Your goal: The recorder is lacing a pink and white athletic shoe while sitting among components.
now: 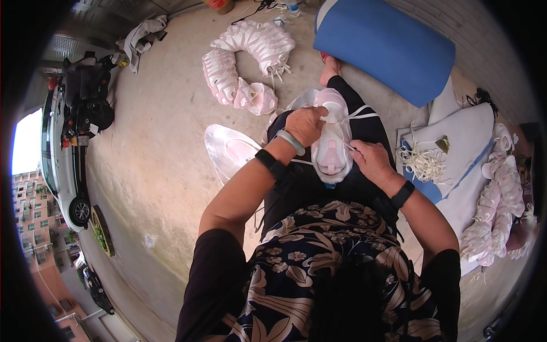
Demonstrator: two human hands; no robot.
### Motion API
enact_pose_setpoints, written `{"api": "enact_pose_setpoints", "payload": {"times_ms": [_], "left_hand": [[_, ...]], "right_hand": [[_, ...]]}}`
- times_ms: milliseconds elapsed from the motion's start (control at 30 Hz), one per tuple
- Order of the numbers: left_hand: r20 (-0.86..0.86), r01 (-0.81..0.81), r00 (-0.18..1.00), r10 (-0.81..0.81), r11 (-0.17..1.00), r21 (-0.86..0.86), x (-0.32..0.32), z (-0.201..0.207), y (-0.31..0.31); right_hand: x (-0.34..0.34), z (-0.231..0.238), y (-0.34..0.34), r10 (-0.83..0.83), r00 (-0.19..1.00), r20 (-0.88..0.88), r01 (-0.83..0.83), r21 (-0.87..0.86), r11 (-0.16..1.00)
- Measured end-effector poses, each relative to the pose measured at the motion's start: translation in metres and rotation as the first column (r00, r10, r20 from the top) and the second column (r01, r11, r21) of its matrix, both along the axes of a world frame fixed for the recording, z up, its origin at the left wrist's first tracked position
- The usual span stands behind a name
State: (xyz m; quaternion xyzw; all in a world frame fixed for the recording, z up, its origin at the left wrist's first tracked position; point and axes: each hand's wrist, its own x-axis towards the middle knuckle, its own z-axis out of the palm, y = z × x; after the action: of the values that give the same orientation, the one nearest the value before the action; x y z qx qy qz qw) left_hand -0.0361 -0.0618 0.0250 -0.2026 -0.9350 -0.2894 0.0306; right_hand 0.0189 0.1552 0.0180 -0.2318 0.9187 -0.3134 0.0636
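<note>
A pink and white shoe upper (331,149) lies on my lap, its toe end pointing away from me and its heel opening nearest my body. On its left side my left hand (306,123) is closed, thumb and fingers pinching at the lacing area near the toe. Beside its right edge my right hand (373,161) is closed on a thin white shoelace. Another stretch of white shoelace (363,115) runs loosely over my right thigh. What exactly sits between my left fingertips is partly hidden, but white lace shows there.
A curved row of stacked pink-white uppers (250,40) lies on the concrete floor ahead. Left of my knee is a clear plastic-wrapped upper (231,145). At right are a rolled blue mat (384,48), a bundle of white laces (424,164) and more uppers (496,199).
</note>
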Motion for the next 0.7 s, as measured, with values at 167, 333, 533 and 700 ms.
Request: {"api": "enact_pose_setpoints", "payload": {"times_ms": [167, 333, 533, 700], "left_hand": [[0.498, -0.234, 0.867, -0.026, 0.861, 0.451, -0.01, 0.013, -0.018], [0.687, -0.411, 0.704, -0.183, 0.684, 0.603, -0.009, 0.014, -0.026], [0.693, -0.47, 0.712, -0.115, 0.655, 0.592, -0.003, -0.021, -0.004], [0.616, -0.447, 0.787, -0.025, 0.666, 0.597, 0.004, -0.055, -0.007]], "right_hand": [[0.015, 0.013, 0.018, 0.142, 0.986, 0.085, -0.122, -0.209, 0.97], [0.059, 0.057, 0.057, 0.284, 0.959, 0.018, -0.283, -0.04, 0.958], [0.116, 0.076, 0.115, 0.355, 0.928, 0.111, -0.367, 0.118, 0.923], [0.126, 0.075, 0.126, 0.42, 0.863, 0.281, -0.491, 0.264, 0.83]]}}
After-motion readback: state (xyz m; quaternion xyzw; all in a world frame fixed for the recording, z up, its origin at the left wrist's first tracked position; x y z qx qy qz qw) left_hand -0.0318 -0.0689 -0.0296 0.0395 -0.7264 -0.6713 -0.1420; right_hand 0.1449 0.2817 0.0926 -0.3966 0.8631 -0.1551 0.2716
